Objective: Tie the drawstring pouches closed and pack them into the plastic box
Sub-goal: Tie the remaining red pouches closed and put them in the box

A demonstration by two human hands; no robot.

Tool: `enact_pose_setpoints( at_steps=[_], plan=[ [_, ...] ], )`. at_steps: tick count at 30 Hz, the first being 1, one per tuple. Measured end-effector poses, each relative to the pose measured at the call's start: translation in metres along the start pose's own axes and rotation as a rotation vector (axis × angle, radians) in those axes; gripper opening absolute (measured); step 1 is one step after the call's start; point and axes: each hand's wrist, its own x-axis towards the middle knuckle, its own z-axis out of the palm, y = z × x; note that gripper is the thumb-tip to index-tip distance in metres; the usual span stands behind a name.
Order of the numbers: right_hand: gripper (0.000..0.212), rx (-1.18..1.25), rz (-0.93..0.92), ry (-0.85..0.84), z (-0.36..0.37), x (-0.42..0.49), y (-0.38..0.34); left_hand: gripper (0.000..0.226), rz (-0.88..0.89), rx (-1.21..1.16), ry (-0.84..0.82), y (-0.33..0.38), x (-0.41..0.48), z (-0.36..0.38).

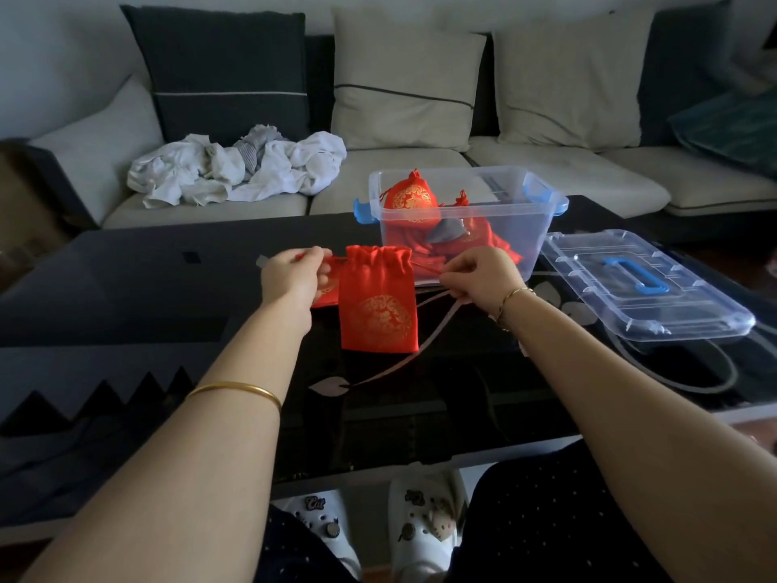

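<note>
Sofa (546, 178): dark cushion (227, 73) at left, laundry heap (235, 170) on seat below it, table (126, 279) in front.

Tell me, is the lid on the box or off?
Off. The lid lies flat on the table beside the open-topped box, with red pouches inside.

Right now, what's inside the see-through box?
The box holds red gold-patterned pouches: a tied pouch sits on top, other pouches lie piled below, something grey between them. They overlap, so how many there are stays hidden.

Rear pouch (329, 293) half behind front pouch (378, 305)
</note>
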Motion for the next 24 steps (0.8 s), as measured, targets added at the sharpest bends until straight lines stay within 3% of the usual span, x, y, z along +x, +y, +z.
enact_pose_setpoints(
  at_steps=[6,8,11,13,17,21,24],
  plan=[
    [0.035,-0.195,-0.04,0.065,-0.002,0.001,0.0,0.026,0.125,0.196,0.038,-0.001,0.003,-0.005],
    [0.037,-0.112,0.007,0.05,-0.001,0.001,0.0,0.035,0.096,0.234,0.025,0.0,0.002,-0.004],
    [0.035,0.46,0.289,-0.04,0.001,0.003,-0.001,0.043,0.023,0.28,0.073,0.001,0.0,-0.002],
    [0.036,0.876,0.524,-0.087,-0.002,0.005,-0.001,0.034,-0.083,0.142,0.125,0.003,0.003,-0.003],
    [0.039,1.224,0.803,0.099,-0.011,0.01,0.003,0.023,-0.284,-0.227,0.136,0.012,0.003,-0.007],
    [0.034,1.111,0.69,0.224,-0.008,0.012,-0.003,0.038,-0.174,-0.371,0.071,0.025,-0.006,0.001],
    [0.031,0.981,0.473,0.221,-0.009,0.009,-0.013,0.044,-0.018,-0.411,-0.153,0.034,-0.015,0.001]
  ],
)
